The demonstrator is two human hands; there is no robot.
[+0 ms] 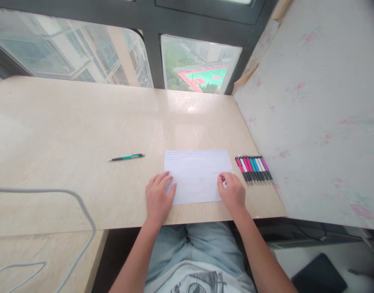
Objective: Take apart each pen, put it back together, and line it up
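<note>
A white sheet of paper (pixel 199 175) lies on the pale tabletop, with small rows of writing along its top edge. My left hand (pixel 158 195) rests flat over the sheet's left edge, fingers spread. Over the right edge is my right hand (pixel 232 191), its fingers curled and the thumb close to the index finger; whether anything is between them I cannot make out. Just right of that hand, several pens (pixel 254 169) in pink, white, teal, blue and purple with black grips lie side by side. A single green and black pen (pixel 126 157) lies left of the paper.
A grey cable (pixel 80 199) loops across the left front of the table (pixel 83 122). A flower-patterned wall (pixel 312 122) bounds the right side, and windows (pixel 202 65) stand behind. Below the table's front edge at right is a dark flat object (pixel 319 274).
</note>
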